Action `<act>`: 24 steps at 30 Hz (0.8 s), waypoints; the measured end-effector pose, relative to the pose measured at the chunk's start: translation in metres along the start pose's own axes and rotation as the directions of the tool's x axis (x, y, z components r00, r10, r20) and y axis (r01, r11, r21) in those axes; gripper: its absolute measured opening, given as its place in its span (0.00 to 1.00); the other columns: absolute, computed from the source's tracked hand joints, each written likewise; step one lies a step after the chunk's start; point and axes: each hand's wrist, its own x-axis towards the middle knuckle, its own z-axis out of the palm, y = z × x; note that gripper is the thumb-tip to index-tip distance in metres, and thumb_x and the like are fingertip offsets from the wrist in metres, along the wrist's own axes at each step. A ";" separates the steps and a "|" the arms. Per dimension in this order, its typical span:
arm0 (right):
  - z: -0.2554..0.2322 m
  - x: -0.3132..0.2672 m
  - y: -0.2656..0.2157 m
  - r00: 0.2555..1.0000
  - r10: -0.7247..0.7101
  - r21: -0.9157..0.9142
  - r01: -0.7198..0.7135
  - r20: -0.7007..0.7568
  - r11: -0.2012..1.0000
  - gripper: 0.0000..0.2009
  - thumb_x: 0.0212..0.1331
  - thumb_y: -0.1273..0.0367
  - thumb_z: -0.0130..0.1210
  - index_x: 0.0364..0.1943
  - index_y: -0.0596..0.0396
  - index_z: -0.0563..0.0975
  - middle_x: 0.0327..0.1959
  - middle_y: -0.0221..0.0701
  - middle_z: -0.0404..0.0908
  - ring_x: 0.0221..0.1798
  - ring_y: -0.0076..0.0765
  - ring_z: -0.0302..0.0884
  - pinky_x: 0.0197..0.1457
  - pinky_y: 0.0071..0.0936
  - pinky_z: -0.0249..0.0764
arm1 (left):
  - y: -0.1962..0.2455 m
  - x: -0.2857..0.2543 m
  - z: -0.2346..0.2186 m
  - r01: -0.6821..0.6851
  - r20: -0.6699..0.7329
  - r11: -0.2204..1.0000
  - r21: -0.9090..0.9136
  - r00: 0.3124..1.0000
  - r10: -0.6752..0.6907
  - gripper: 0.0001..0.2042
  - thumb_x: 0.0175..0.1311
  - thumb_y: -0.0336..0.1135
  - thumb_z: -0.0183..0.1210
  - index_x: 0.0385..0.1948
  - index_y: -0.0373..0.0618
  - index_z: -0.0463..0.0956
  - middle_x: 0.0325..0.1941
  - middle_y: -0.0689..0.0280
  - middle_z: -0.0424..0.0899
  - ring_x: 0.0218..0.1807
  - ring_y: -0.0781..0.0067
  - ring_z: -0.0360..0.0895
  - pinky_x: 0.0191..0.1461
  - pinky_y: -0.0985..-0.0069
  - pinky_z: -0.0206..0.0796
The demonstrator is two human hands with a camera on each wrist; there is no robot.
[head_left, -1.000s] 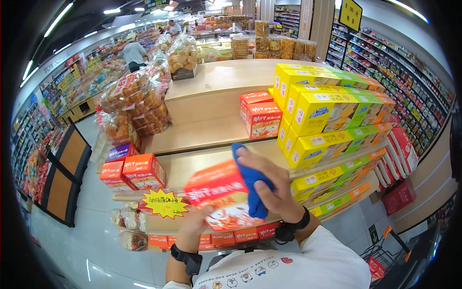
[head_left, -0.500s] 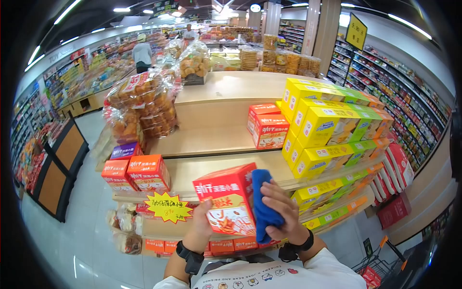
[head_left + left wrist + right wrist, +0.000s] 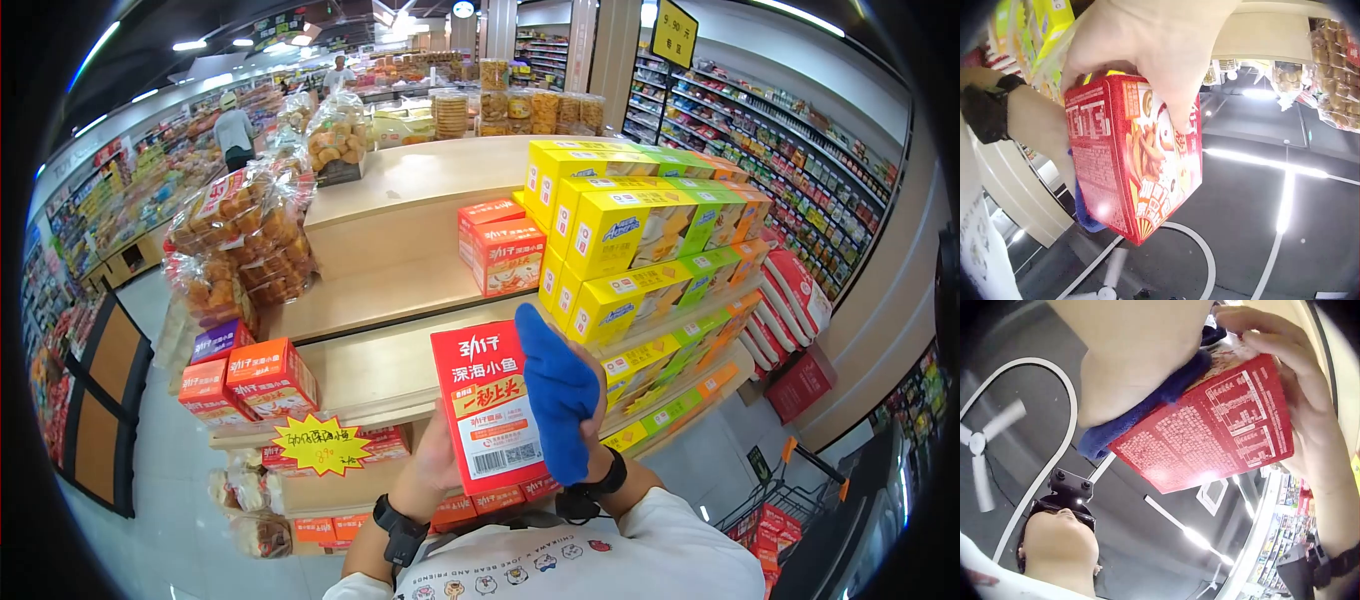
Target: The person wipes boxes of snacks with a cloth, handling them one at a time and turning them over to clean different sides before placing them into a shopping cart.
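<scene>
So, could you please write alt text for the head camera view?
A left hand holds a red snack box upright while the right hand presses a blue cloth against its side, before wooden shop shelves stacked with yellow boxes.

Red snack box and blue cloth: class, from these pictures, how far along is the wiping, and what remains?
Done: cannot tell which faces are already wiped. In hand: the left hand holds the red snack box upright, barcode side toward the camera, while the right hand presses the blue cloth against its right edge. Left: the box is not yet on the wooden shelf, where similar orange boxes stand.
</scene>
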 end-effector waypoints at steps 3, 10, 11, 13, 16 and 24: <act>0.005 0.010 -0.013 0.994 0.041 -0.227 -0.064 -0.105 0.972 0.33 0.62 0.52 0.47 0.64 0.62 0.58 0.67 0.53 0.57 0.70 0.52 0.55 0.70 0.42 0.53 | 0.001 0.016 -0.010 -0.029 -0.220 0.973 0.228 0.972 0.081 0.29 0.69 0.54 0.43 0.64 0.44 0.58 0.65 0.56 0.67 0.62 0.57 0.69 0.63 0.56 0.63; 0.003 0.022 -0.015 0.990 -0.130 -0.582 0.141 0.060 0.801 0.27 0.57 0.62 0.52 0.59 0.62 0.66 0.60 0.54 0.67 0.62 0.60 0.66 0.66 0.44 0.59 | -0.007 0.035 0.016 0.052 -0.262 0.670 0.740 0.940 0.217 0.34 0.68 0.60 0.38 0.68 0.47 0.49 0.70 0.56 0.57 0.68 0.56 0.61 0.69 0.57 0.57; 0.002 0.024 -0.014 0.995 -0.090 -0.575 0.099 0.043 0.812 0.26 0.57 0.62 0.52 0.59 0.62 0.66 0.60 0.54 0.67 0.62 0.59 0.66 0.66 0.43 0.60 | -0.005 0.034 0.018 0.140 -0.299 0.561 0.816 0.933 0.202 0.36 0.66 0.63 0.39 0.68 0.47 0.48 0.70 0.55 0.56 0.68 0.55 0.60 0.69 0.56 0.57; -0.001 0.026 -0.013 0.999 -0.041 -0.565 0.049 0.026 0.824 0.26 0.58 0.62 0.52 0.59 0.62 0.66 0.60 0.53 0.67 0.62 0.58 0.66 0.66 0.43 0.60 | 0.007 0.020 -0.007 -0.010 -0.123 0.810 0.587 0.987 0.101 0.42 0.61 0.69 0.39 0.68 0.47 0.47 0.71 0.54 0.55 0.68 0.53 0.60 0.69 0.55 0.56; -0.001 0.026 -0.010 0.999 -0.012 -0.554 0.031 0.037 0.832 0.26 0.57 0.62 0.53 0.59 0.62 0.66 0.60 0.52 0.68 0.62 0.57 0.66 0.66 0.43 0.60 | 0.005 0.012 0.002 -0.018 -0.223 0.781 0.624 0.954 0.201 0.48 0.54 0.74 0.42 0.68 0.46 0.46 0.70 0.51 0.56 0.68 0.50 0.60 0.69 0.55 0.56; 0.015 0.015 -0.013 0.805 -0.115 -0.421 0.420 0.582 0.804 0.26 0.49 0.62 0.60 0.55 0.51 0.73 0.59 0.40 0.72 0.62 0.46 0.69 0.67 0.45 0.61 | 0.024 0.016 0.020 -0.197 -0.214 0.877 0.439 0.925 0.315 0.43 0.50 0.67 0.46 0.63 0.41 0.57 0.62 0.47 0.67 0.61 0.46 0.69 0.64 0.51 0.62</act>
